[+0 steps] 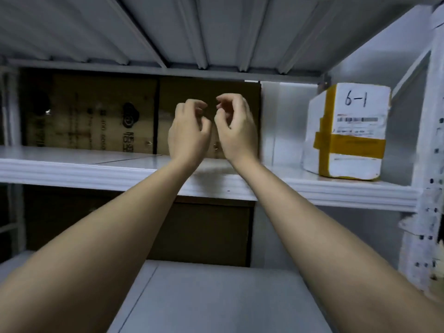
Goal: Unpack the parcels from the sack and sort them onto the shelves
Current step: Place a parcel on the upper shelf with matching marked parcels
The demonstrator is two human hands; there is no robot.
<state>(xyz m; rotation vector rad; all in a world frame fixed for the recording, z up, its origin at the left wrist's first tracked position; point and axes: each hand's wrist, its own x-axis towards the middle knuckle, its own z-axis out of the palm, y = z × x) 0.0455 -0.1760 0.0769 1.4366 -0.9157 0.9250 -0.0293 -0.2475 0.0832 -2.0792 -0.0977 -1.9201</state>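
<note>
Head view, shelving unit; both hands raised in front of the middle shelf [72,168], close together, neither holding anything; left hand [188,133] has fingers loosely curled, tips pointing inward, nothing between them; right hand [236,127] likewise, fingers hooked and slack, thumb near the forefinger but pinching nothing visible; the two hands sit just beside each other, apart by a narrow gap. Only parcel in sight: white parcel [348,132] with yellow tape and "6-1" handwritten on top, standing upright on the same shelf at its far right end, beside the perforated upright post [432,164]; it lies to the right of both hands and well apart from them; long axis reads roughly vertical; right hand is the nearer. Brown cardboard [96,114] lines the back of the shelf behind the hands. Sack not in frame. Judgement: parcel appears placed; with empty hands, the next move likely means turning back for another parcel, location unseen.
</note>
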